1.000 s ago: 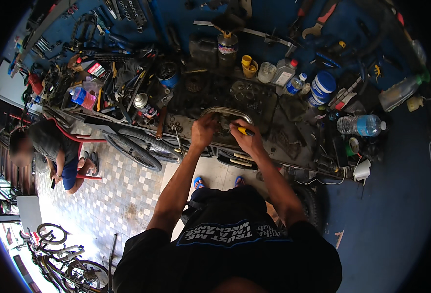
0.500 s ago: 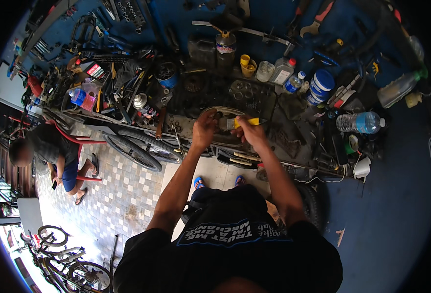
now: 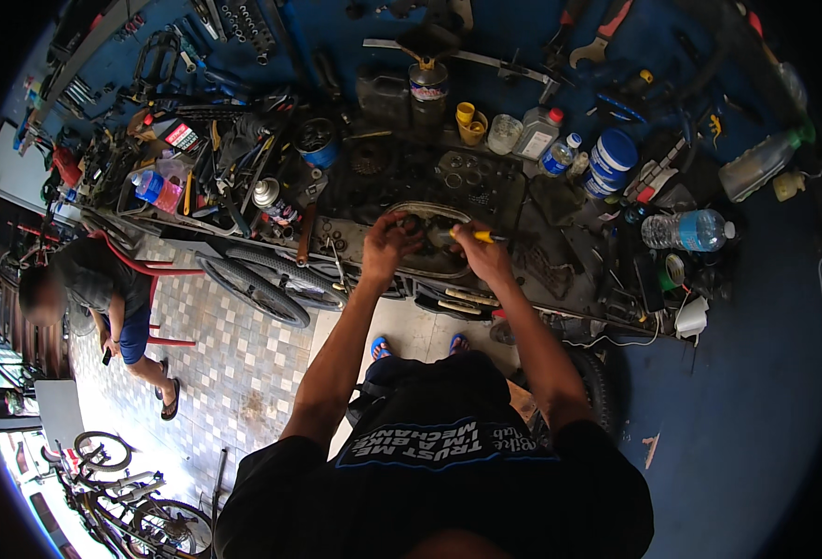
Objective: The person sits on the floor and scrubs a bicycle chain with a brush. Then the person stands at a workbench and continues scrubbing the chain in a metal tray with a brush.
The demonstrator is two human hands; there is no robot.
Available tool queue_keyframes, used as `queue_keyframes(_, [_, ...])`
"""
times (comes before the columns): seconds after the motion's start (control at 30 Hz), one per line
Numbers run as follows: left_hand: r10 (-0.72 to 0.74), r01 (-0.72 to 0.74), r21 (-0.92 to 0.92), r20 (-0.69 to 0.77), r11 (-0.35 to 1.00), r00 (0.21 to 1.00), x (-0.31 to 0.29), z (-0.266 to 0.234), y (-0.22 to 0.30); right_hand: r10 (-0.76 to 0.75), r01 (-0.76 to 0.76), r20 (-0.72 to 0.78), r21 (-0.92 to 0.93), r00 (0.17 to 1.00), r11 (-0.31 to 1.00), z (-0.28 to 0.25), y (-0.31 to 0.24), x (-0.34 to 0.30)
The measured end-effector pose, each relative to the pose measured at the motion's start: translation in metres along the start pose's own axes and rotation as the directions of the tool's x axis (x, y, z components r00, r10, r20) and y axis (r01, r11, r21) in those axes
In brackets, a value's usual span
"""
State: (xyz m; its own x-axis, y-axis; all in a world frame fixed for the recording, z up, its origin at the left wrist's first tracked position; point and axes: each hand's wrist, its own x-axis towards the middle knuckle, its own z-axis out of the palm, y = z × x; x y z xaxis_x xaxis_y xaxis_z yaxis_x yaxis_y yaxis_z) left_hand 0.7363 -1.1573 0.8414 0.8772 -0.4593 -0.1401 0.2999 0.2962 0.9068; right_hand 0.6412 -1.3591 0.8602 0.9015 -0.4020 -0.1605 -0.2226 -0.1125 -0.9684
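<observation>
Over an oval metal pan (image 3: 450, 211) on the workbench, both hands are at work. My right hand (image 3: 482, 256) grips a paintbrush (image 3: 491, 237) by its yellow handle, seen nearly edge-on; its bristle end points left over the pan and is hard to make out. My left hand (image 3: 387, 248) is at the pan's left side, fingers curled at a small dark part (image 3: 412, 224) whose kind I cannot make out. Greasy dark parts lie in the pan between the hands.
Behind the pan stand yellow cups (image 3: 469, 123), a grey bottle (image 3: 537, 135) and a blue tub (image 3: 613, 158). A spray can (image 3: 271, 197) and a hammer (image 3: 306, 233) lie left. Bicycle wheels (image 3: 257, 287) lean below the bench. A person (image 3: 113, 298) sits at the left.
The brush has turned from its broad face to its edge, its bristle end now lower in the pan. My left hand has shifted slightly left. The seated person's leg has moved.
</observation>
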Motion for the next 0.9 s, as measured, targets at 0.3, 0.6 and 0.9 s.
queue_keyframes(0.3, [0.078, -0.053, 0.284, -0.080, 0.957, 0.994, -0.003, 0.007, 0.003, -0.344, 0.351, 0.071, -0.198, 0.936, 0.915, 0.025, -0.041, -0.007])
queue_keyframes(0.6, [0.142, -0.112, 0.486, -0.025, 0.867, 0.990, 0.002, 0.006, -0.004, -0.541, 0.543, 0.099, -0.306, 0.835, 0.782, 0.020, -0.034, -0.006])
queue_keyframes(0.9, [-0.099, 0.099, 0.074, -0.003, 0.992, 0.995, 0.005, -0.006, 0.003, -0.246, 0.264, 0.096, -0.367, 0.964, 0.892, -0.016, -0.028, -0.006])
